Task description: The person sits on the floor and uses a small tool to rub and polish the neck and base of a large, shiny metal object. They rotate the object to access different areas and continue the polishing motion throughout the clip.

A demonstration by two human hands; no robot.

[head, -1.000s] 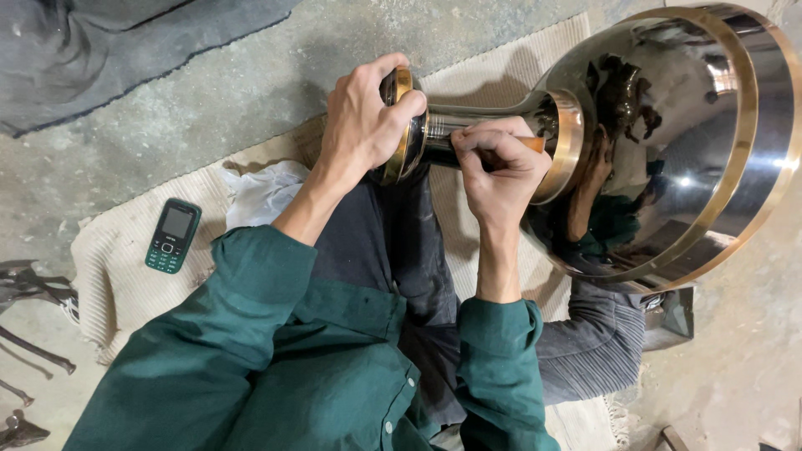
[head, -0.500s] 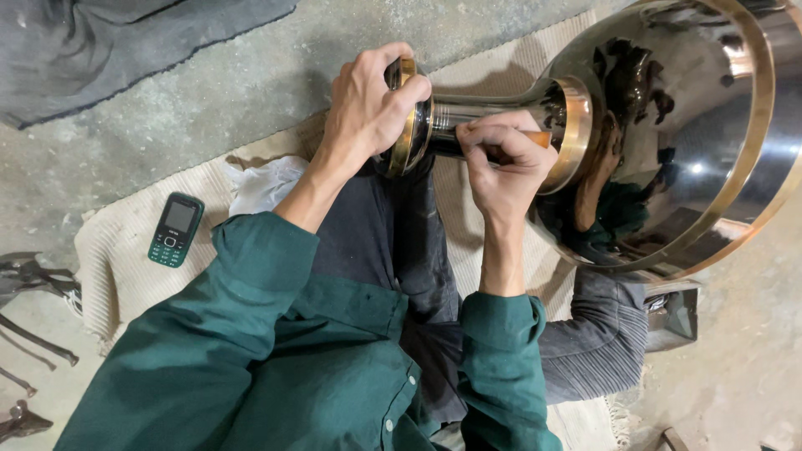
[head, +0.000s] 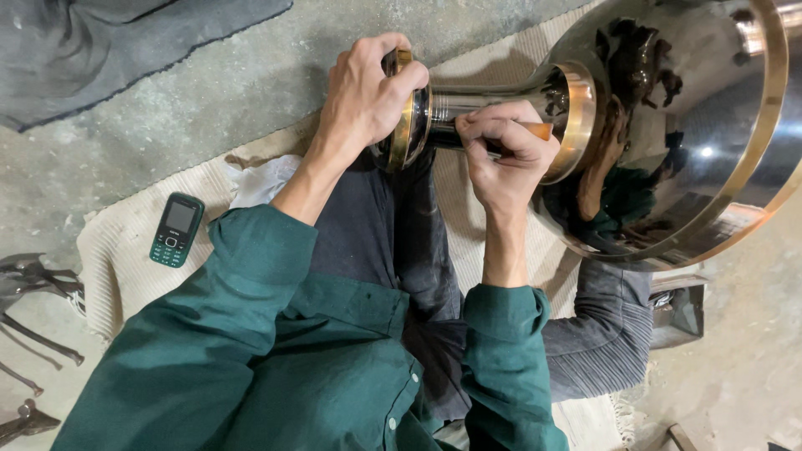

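A large polished metal vessel (head: 685,125) with brass-coloured bands lies on its side across my lap, its narrow stem (head: 476,104) pointing left. My left hand (head: 363,92) wraps over the round brass-rimmed foot (head: 407,125) at the stem's end. My right hand (head: 505,154) is closed around a small tool with an orange-brown handle (head: 539,131), pressed against the stem near the brass collar (head: 581,117). The tool's tip is hidden by my fingers. My green sleeves and dark trousers fill the lower middle.
A small green mobile phone (head: 176,230) lies on a pale woven mat (head: 117,250) at the left. Dark metal tools (head: 29,280) rest on the concrete floor at far left. A grey cloth (head: 100,50) lies top left. A dark box (head: 681,309) sits at right.
The vessel has shifted up and right in view, and its foot has turned a little under my left hand. My right hand stays on the stem with the tool.
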